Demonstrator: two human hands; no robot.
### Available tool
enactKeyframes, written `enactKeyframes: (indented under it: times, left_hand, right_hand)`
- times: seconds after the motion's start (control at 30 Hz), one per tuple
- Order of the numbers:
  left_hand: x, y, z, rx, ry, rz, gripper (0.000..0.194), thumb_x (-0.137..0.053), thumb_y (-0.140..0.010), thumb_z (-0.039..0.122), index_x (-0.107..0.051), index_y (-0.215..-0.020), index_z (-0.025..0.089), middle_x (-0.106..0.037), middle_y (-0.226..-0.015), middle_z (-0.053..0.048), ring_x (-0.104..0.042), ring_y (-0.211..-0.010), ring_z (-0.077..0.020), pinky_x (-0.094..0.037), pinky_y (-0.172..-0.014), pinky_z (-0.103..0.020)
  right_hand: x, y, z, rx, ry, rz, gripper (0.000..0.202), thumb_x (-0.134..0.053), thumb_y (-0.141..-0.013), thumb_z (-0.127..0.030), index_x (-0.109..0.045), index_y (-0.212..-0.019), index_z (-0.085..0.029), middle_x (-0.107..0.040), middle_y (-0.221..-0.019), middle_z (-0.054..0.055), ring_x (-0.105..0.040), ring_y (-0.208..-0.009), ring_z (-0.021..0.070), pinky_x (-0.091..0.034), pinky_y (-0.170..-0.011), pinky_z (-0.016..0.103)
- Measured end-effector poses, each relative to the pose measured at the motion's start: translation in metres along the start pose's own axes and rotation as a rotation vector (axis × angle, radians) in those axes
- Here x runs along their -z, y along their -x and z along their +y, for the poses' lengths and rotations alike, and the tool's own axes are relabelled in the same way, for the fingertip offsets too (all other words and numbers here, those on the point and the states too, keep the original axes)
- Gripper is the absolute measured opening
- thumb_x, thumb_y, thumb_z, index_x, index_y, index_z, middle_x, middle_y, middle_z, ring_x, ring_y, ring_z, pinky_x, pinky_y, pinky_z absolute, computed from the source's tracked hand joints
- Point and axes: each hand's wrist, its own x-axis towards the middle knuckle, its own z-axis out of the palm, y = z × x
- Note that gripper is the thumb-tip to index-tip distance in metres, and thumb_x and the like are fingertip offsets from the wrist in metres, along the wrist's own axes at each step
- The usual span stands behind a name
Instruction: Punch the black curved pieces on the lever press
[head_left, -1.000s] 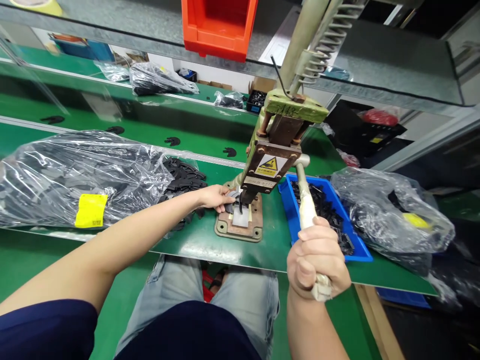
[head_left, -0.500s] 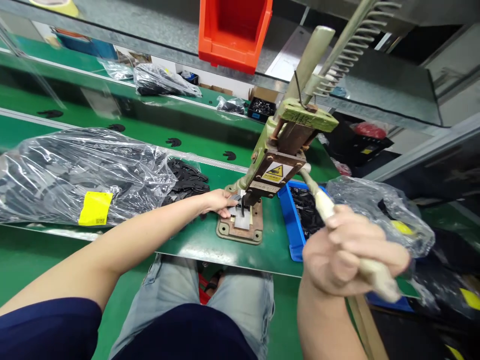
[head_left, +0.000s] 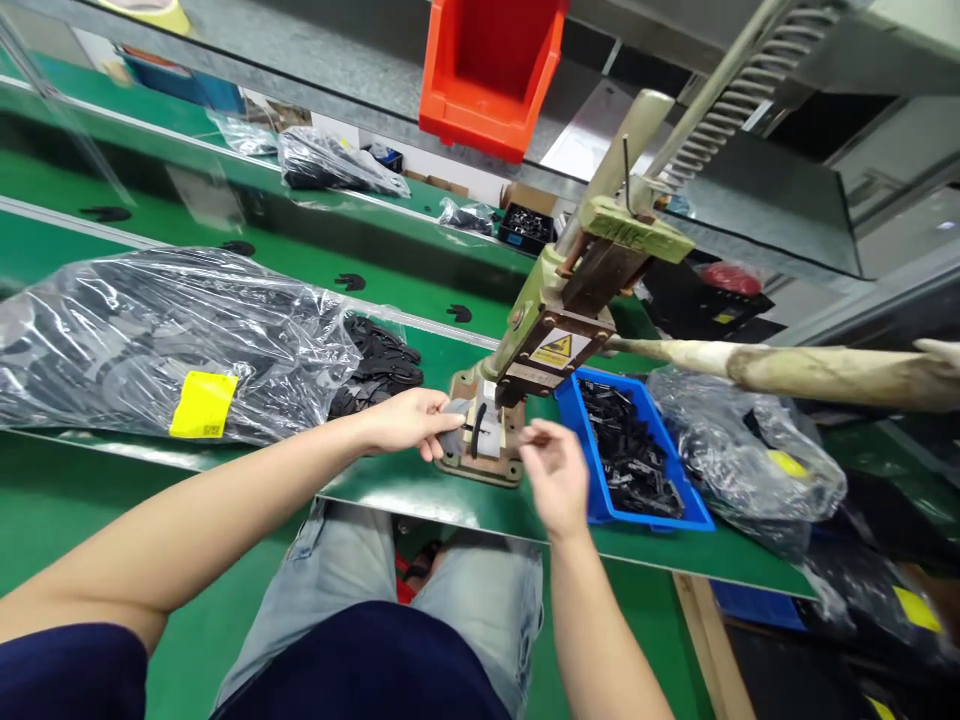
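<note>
My left hand point(head_left: 411, 420) pinches a flat grey-black curved plastic part point(head_left: 453, 436) over the base of a green hand press point(head_left: 517, 315). A narrow black strip point(head_left: 478, 430) stands out across the part's right side; whether the two are joined I cannot tell. Beneath them a pale metal plate point(head_left: 491, 440) lies on the press base point(head_left: 480, 472). Just right of the base is my right hand point(head_left: 556, 475), its fingers loosely bent and apart with nothing visible in them. The taped press lever point(head_left: 750, 365) sticks out to the right, free of any hand.
A blue bin point(head_left: 694, 515) of small black parts stands right of the press, beside a clear plastic bag point(head_left: 739, 450). On the left lies a big bag point(head_left: 150, 340) spilling black parts point(head_left: 382, 360). Several black pieces rest on the green belt point(head_left: 300, 265). An orange bin point(head_left: 491, 130) hangs above.
My right hand has let go of the press lever and come left to the base. The lever now stands higher. My left hand has drawn the grey-black part slightly left.
</note>
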Motion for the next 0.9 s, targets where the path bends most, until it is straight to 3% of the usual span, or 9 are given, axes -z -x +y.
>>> enactKeyframes:
  times: [0.07,0.13,0.3,0.47,0.63,0.9]
  left_hand:
    - [-0.008,0.017,0.008,-0.017,-0.035,-0.035,0.049,-0.081,-0.082,0.061,-0.056,-0.081,0.019,-0.067,-0.06,0.001,-0.07,-0.052,-0.0159,-0.052,-0.047,-0.021]
    - [-0.017,0.028,0.013,-0.025,-0.078,-0.052,0.048,-0.079,-0.084,0.061,-0.056,-0.08,0.02,-0.067,-0.058,0.0,-0.069,-0.051,-0.0156,-0.05,-0.046,-0.021]
    - [-0.03,0.037,0.013,-0.021,-0.139,-0.054,0.045,-0.076,-0.086,0.061,-0.057,-0.08,0.021,-0.066,-0.057,0.0,-0.068,-0.049,-0.0164,-0.049,-0.044,-0.022]
    - [-0.037,0.037,0.013,-0.002,-0.096,-0.107,0.048,-0.077,-0.083,0.064,-0.06,-0.085,0.02,-0.067,-0.06,0.0,-0.068,-0.051,-0.0165,-0.053,-0.046,-0.023]
    - [-0.045,0.037,0.025,0.052,-0.072,-0.192,0.048,-0.072,-0.085,0.066,-0.058,-0.083,0.02,-0.063,-0.053,0.002,-0.062,-0.045,-0.0143,-0.049,-0.046,-0.023]
    - [-0.056,0.046,0.055,-0.112,-0.622,-0.04,0.022,-0.06,-0.094,0.039,-0.058,-0.081,0.022,-0.066,-0.059,0.002,-0.066,-0.052,-0.0171,-0.041,-0.047,-0.024]
  right_hand:
    - [-0.021,0.025,0.002,-0.047,-0.043,-0.154,0.028,-0.072,-0.093,-0.03,-0.069,-0.118,-0.019,-0.077,-0.094,0.003,-0.076,-0.08,0.0135,-0.064,-0.071,0.025]
    - [-0.037,0.038,0.0,-0.079,-0.09,-0.213,0.028,-0.071,-0.096,-0.035,-0.067,-0.117,-0.016,-0.077,-0.097,0.003,-0.075,-0.079,0.0126,-0.064,-0.069,0.025]
    - [-0.055,0.049,-0.003,-0.149,-0.164,-0.143,0.023,-0.068,-0.098,-0.039,-0.067,-0.1,-0.016,-0.071,-0.089,0.0,-0.069,-0.076,0.0106,-0.061,-0.066,0.024]
    - [-0.058,0.057,-0.019,-0.27,-0.198,-0.046,0.009,-0.065,-0.096,-0.031,-0.065,-0.097,-0.022,-0.069,-0.085,0.0,-0.067,-0.069,0.0125,-0.057,-0.06,0.025]
    - [-0.052,0.058,-0.029,-0.327,-0.218,-0.006,0.013,-0.068,-0.093,-0.032,-0.063,-0.093,-0.02,-0.067,-0.08,0.001,-0.063,-0.067,0.0128,-0.055,-0.061,0.026]
    - [-0.044,0.066,-0.021,-0.346,-0.217,-0.049,0.013,-0.062,-0.097,-0.034,-0.065,-0.103,-0.022,-0.07,-0.093,0.003,-0.066,-0.077,0.0143,-0.057,-0.07,0.028]
